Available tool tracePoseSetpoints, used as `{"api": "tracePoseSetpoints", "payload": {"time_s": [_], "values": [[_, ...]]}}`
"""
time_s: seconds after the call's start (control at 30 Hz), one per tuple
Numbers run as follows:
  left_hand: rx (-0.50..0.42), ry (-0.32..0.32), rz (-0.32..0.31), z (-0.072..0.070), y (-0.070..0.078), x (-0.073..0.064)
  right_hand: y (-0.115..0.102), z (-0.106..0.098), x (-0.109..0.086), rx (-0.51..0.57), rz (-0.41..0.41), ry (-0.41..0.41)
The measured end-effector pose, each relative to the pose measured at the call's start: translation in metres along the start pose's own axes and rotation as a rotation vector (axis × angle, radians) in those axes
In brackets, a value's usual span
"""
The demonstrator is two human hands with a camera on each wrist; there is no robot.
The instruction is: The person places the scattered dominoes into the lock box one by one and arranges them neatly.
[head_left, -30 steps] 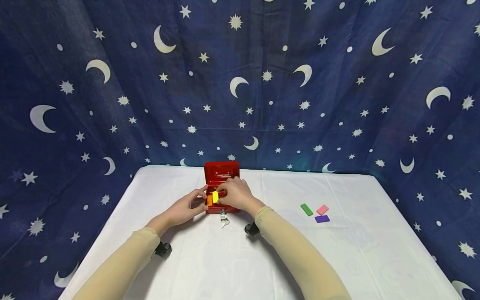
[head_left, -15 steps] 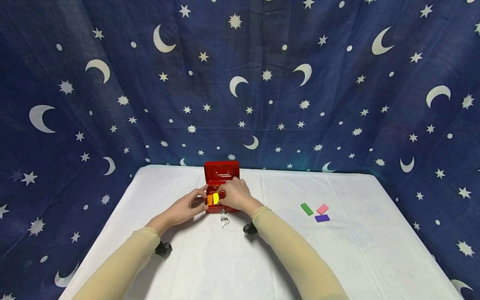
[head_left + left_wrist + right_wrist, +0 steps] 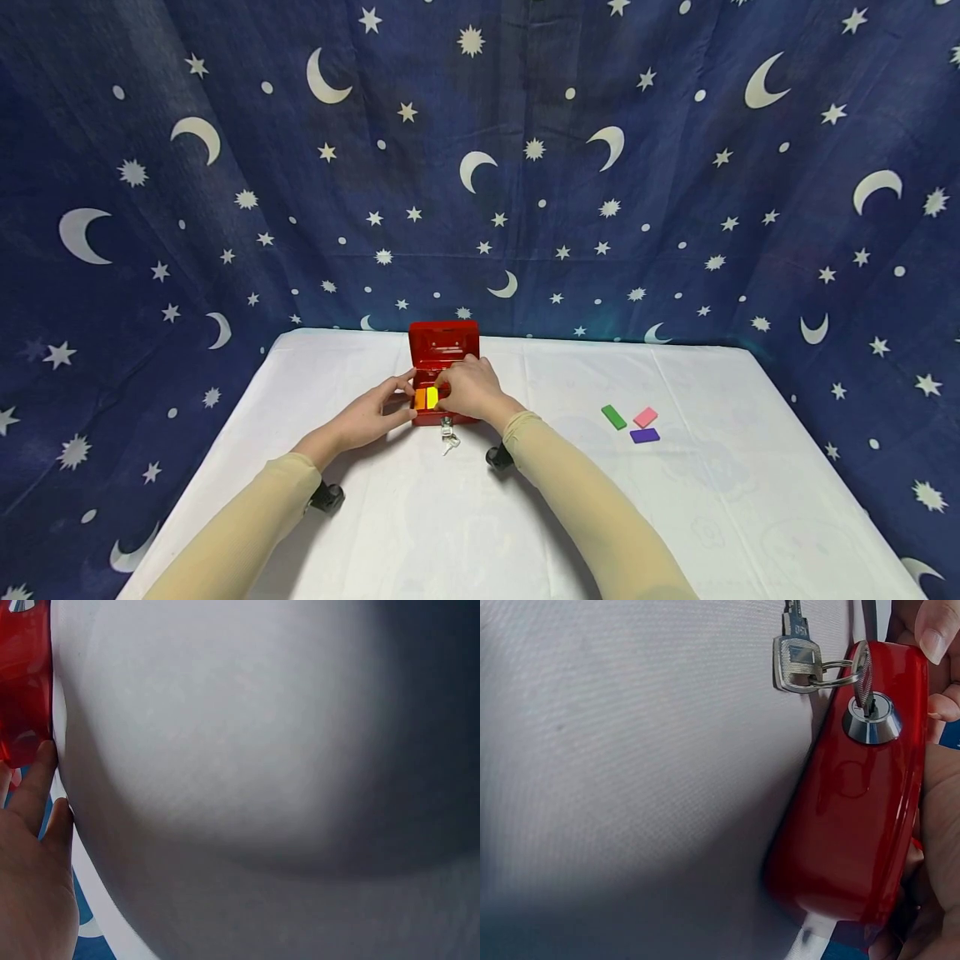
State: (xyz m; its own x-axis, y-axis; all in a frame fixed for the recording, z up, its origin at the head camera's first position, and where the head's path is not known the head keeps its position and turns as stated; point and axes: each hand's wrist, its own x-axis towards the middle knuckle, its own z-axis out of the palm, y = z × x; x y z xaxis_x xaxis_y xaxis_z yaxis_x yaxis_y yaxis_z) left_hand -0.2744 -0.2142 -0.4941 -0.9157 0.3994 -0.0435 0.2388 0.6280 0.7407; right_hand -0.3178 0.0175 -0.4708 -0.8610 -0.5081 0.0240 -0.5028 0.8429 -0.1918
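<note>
Head view: right hand (image 3: 472, 392) pinches yellow block (image 3: 432, 398) inside red box (image 3: 444, 330); block judged light, rigid, best held by opposite edges. Left wrist: left hand (image 3: 34, 874) extended, touching box, gripping nothing. Right wrist: block hidden
</note>
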Motion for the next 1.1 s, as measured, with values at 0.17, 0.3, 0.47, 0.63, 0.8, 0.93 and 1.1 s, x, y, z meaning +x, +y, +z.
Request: {"api": "tracePoseSetpoints", "payload": {"time_s": [0.17, 0.3, 0.47, 0.63, 0.8, 0.93, 1.1], "values": [[-0.006, -0.003, 0.007, -0.0003, 0.0018, -0.0015, -0.0004, 0.0007, 0.0009, -0.003, 0.001, -0.009], [-0.009, -0.002, 0.007, -0.0001, 0.0017, -0.0016, -0.0006, 0.0009, 0.0014, -0.010, 0.002, -0.015], [-0.004, 0.001, 0.007, 0.0000, 0.0015, -0.0014, -0.0014, 0.0008, 0.0016, -0.009, 0.010, -0.017], [-0.006, 0.000, 0.001, -0.0001, 0.0023, -0.0014, -0.0022, 0.0013, 0.0015, -0.013, 0.017, -0.017], [0.010, 0.003, 0.007, 0.0002, 0.0014, -0.0011, -0.0028, 0.0015, 0.0014, -0.010, 0.018, -0.016], [0.006, 0.004, 0.005, -0.0003, 0.0019, -0.0007, -0.0032, 0.0013, 0.0006, -0.011, 0.018, -0.015], [0.005, 0.002, -0.007, -0.0002, 0.0014, -0.0004, -0.0026, 0.0014, 0.0005, -0.009, 0.019, -0.015]]}}
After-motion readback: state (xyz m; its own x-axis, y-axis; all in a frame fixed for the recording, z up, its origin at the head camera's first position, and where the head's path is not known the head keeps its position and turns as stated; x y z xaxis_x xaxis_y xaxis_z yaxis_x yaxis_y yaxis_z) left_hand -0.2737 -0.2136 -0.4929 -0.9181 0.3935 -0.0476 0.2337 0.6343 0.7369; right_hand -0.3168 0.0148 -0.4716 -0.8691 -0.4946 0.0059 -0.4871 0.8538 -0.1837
